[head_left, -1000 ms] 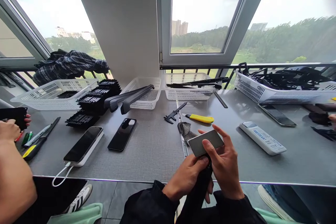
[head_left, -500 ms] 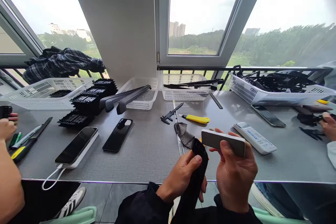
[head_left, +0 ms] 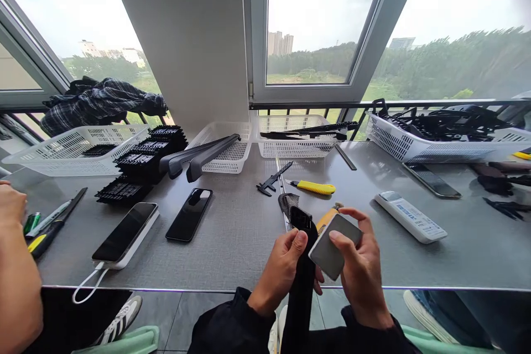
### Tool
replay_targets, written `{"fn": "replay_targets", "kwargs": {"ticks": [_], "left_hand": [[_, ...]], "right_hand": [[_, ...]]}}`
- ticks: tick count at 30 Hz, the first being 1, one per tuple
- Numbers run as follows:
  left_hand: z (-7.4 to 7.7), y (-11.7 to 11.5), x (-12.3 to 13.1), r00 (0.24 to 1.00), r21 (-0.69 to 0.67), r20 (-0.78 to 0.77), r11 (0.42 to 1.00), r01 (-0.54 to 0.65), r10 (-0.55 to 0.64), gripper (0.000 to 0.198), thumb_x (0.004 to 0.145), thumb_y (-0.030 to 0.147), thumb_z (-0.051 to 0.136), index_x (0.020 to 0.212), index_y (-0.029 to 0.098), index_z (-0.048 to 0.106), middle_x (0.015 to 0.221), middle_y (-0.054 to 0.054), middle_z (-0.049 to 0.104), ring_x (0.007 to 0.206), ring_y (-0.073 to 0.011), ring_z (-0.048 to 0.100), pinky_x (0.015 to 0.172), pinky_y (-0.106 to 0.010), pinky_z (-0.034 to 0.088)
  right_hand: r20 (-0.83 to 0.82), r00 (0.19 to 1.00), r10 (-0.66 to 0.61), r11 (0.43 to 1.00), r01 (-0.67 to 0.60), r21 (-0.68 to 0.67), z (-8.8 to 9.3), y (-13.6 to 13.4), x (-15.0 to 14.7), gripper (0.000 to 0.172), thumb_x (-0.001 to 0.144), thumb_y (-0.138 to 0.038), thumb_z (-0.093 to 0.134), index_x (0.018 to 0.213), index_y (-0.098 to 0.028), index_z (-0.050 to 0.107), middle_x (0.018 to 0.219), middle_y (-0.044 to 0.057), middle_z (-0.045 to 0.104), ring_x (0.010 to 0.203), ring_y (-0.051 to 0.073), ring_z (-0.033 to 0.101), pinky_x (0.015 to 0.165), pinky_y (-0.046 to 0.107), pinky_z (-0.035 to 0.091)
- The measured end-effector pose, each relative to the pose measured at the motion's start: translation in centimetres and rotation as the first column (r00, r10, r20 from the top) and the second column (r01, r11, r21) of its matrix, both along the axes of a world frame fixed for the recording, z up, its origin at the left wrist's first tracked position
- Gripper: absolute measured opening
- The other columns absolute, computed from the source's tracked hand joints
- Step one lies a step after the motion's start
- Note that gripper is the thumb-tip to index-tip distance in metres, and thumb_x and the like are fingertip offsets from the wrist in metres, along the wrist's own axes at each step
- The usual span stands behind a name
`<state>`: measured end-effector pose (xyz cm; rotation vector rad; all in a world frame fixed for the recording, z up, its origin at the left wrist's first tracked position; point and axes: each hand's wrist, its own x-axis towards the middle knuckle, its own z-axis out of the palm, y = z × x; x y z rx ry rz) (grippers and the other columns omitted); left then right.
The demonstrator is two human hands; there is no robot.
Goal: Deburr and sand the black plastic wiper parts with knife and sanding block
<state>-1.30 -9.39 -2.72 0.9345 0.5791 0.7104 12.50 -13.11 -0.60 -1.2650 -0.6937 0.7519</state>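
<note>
My left hand (head_left: 279, 271) is closed around a long black plastic piece (head_left: 301, 293), the thumb near its squared top end. The piece runs down toward my lap. In my right hand (head_left: 362, 271) is a flat grey block (head_left: 337, 244) with rounded corners, pinched between thumb and fingers; its broad face is tilted toward me. The block's left edge is right beside the black piece; whether they touch I cannot tell. Just behind the block lies a yellowish object (head_left: 327, 217), partly hidden. A dark grey crumpled cloth (head_left: 287, 202) lies beyond my left hand on a thin metal strip.
Beyond my hands are a black caliper (head_left: 274, 178) and a yellow utility knife (head_left: 314, 187). Phones (head_left: 189, 214) and a white device (head_left: 410, 217) lie to the sides. White baskets (head_left: 226, 166) line the back. A co-worker's arm (head_left: 16, 271) is at the left.
My right hand has turned the grey block from edge-on to face-on and brought it lower and left, closer to the black piece. The co-worker's hand at the right has left the view.
</note>
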Motion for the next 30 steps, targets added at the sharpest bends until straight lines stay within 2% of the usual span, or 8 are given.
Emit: {"fn": "replay_targets", "kwargs": {"ticks": [2,6,13,16,21,23,26,30], "left_hand": [[0.3,-0.2,-0.1,0.998,0.018,-0.037,0.998,0.057,-0.057,0.067,0.088,0.084,0.058,0.082,0.017,0.056,0.057,-0.004,0.068,0.040,-0.0145,0.061,0.039,-0.021,0.047],[0.4,-0.4,-0.2,0.990,-0.001,-0.093,0.994,0.105,-0.105,0.074,0.085,0.089,0.055,0.080,0.015,0.059,0.055,-0.006,0.067,0.039,-0.0150,0.060,0.038,-0.022,0.047],[0.3,-0.2,-0.5,0.986,-0.016,-0.169,1.000,0.001,-0.004,0.081,0.081,0.091,0.057,0.089,0.012,0.069,0.053,-0.001,0.061,0.037,-0.0140,0.055,0.038,-0.026,0.049],[0.4,-0.1,-0.7,0.981,0.010,-0.196,1.000,-0.014,0.015,0.083,0.079,0.093,0.057,0.087,0.012,0.070,0.054,0.000,0.058,0.039,-0.0138,0.054,0.039,-0.026,0.047],[0.9,-0.3,-1.1,0.973,0.059,-0.213,0.993,0.100,-0.085,0.076,0.085,0.090,0.052,0.086,0.016,0.066,0.062,0.000,0.059,0.050,-0.0144,0.056,0.048,-0.026,0.047],[1.0,-0.4,-1.3,0.970,0.118,-0.240,0.991,0.064,-0.035,0.069,0.089,0.085,0.054,0.086,0.017,0.065,0.075,-0.002,0.063,0.063,-0.0157,0.058,0.059,-0.027,0.049],[0.6,-0.7,-1.2,0.960,0.193,-0.278,0.981,0.019,0.036,0.062,0.093,0.078,0.054,0.088,0.017,0.068,0.094,-0.006,0.069,0.091,-0.0220,0.060,0.086,-0.033,0.051],[-0.5,-0.9,-0.6,0.931,0.142,-0.314,0.979,-0.149,0.187,0.061,0.094,0.075,0.055,0.095,0.017,0.073,0.109,-0.009,0.073,0.111,-0.0293,0.060,0.102,-0.038,0.045]], "right_hand": [[0.028,0.990,0.136,0.989,-0.135,-0.053,0.0,0.0,0.3,0.054,0.079,-0.046,0.078,0.123,-0.026,0.055,0.071,-0.006,0.060,0.050,0.014,0.054,0.045,0.025,0.048],[0.042,0.957,0.287,0.955,-0.282,-0.091,0.4,-0.2,0.6,0.047,0.078,-0.047,0.077,0.113,-0.027,0.053,0.069,-0.008,0.058,0.049,0.014,0.053,0.043,0.023,0.047],[0.050,0.903,0.427,0.899,-0.417,-0.136,0.7,-0.7,-0.2,0.041,0.079,-0.041,0.075,0.113,-0.027,0.056,0.071,-0.007,0.056,0.055,0.012,0.052,0.049,0.021,0.047],[0.027,0.899,0.437,0.896,-0.432,-0.107,0.6,-0.6,-0.5,0.045,0.079,-0.039,0.074,0.118,-0.028,0.053,0.071,-0.008,0.054,0.055,0.012,0.050,0.051,0.021,0.045],[-0.043,0.931,0.361,0.931,-0.363,-0.043,0.1,-0.3,-0.2,0.051,0.078,-0.041,0.074,0.120,-0.029,0.049,0.071,-0.009,0.051,0.054,0.012,0.048,0.048,0.021,0.043],[-0.034,0.955,0.296,0.955,-0.297,-0.030,-0.3,0.0,0.2,0.049,0.077,-0.044,0.075,0.116,-0.029,0.048,0.072,-0.009,0.051,0.054,0.013,0.048,0.048,0.023,0.044],[0.000,0.979,0.205,0.978,-0.205,-0.028,-1.0,0.6,0.7,0.045,0.078,-0.048,0.074,0.109,-0.029,0.048,0.073,-0.008,0.049,0.055,0.013,0.046,0.048,0.023,0.042],[0.007,0.977,0.213,0.976,-0.213,-0.033,-1.7,0.9,0.3,0.043,0.080,-0.048,0.073,0.110,-0.029,0.050,0.072,-0.008,0.049,0.056,0.014,0.046,0.049,0.023,0.040]]}}
